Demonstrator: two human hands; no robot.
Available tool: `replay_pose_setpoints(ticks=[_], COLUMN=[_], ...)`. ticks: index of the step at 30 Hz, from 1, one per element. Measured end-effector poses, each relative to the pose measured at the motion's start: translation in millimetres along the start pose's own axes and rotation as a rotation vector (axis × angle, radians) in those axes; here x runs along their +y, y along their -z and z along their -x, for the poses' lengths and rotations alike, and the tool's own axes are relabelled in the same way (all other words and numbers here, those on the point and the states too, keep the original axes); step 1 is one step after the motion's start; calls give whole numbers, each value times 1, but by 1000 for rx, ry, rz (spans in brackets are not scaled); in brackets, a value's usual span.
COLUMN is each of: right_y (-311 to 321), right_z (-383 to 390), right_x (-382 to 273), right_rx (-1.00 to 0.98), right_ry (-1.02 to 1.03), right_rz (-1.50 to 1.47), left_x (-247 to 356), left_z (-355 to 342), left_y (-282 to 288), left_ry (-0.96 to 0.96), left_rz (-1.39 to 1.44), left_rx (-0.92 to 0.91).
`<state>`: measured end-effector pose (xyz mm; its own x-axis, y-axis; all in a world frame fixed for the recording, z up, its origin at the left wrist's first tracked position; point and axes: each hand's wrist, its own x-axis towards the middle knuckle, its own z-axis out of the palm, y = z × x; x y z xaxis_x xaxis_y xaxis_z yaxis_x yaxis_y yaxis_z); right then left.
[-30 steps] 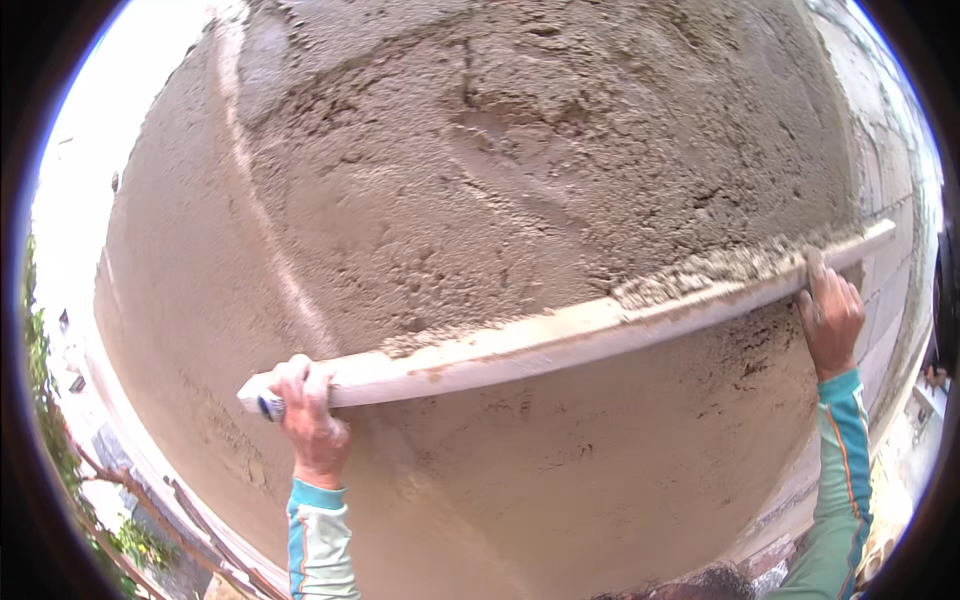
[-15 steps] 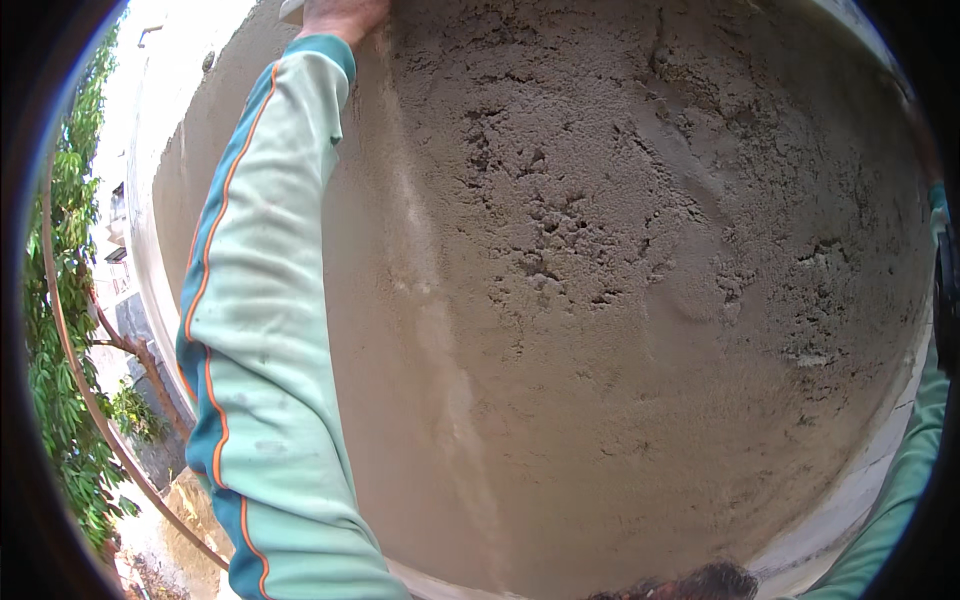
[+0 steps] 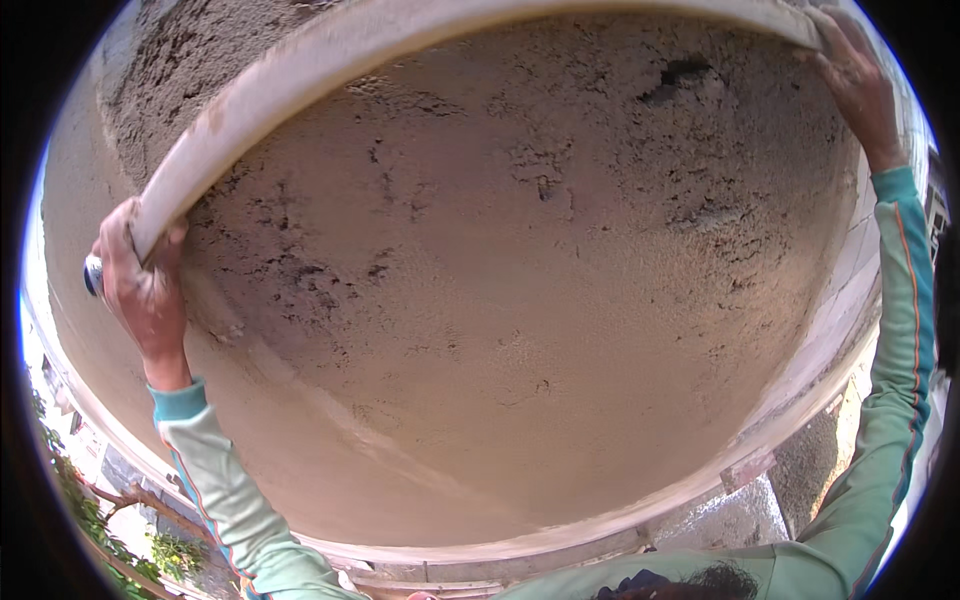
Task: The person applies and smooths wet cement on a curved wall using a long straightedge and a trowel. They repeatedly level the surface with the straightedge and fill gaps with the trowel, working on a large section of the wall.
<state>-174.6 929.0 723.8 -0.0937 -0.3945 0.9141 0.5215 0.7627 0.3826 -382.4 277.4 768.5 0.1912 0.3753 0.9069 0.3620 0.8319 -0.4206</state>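
A long pale straightedge [image 3: 290, 88] spans the upper part of the view, bent into an arc by the lens. My left hand [image 3: 145, 290] is closed around its left end, fingers over the bar. At the upper right, my right hand [image 3: 858, 85] grips the other end. The bar lies against or very close to a wall of wet grey-brown plaster [image 3: 540, 330]; the exact contact cannot be seen. Below the bar the plaster is pitted and rough in its upper part, with dark hollows, and smoother lower down.
Rougher plaster [image 3: 200, 75] shows above the bar at the upper left. A lighter strip [image 3: 370, 445] runs down the wall's lower left. Pale edging [image 3: 800, 340] borders the wall on the right. Green foliage and a branch [image 3: 150, 505] stand at the lower left.
The view has shifted, so both arms and the straightedge now show; before, my left hand was cut by the top edge. Both hands appear spread wide, lower in the picture on the left.
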Motion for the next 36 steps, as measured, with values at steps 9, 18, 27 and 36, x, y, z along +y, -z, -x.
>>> replay_pose_setpoints(ticks=[9,18,27,36], right_y=[26,17,27,26], right_z=[138,90,14,15], right_x=[-59,-41,-29,-23], right_rx=[-110,17,106,88], right_ry=[-126,-34,-7,-9], right_rz=[-80,-53,-64,-23], left_x=[106,106,71,69], left_z=[153,136,65,63], left_y=[11,8,4,7], left_ry=[35,-19,-37,8], left_rz=[34,-28,3,25], left_rx=[-103,-25,14,-27])
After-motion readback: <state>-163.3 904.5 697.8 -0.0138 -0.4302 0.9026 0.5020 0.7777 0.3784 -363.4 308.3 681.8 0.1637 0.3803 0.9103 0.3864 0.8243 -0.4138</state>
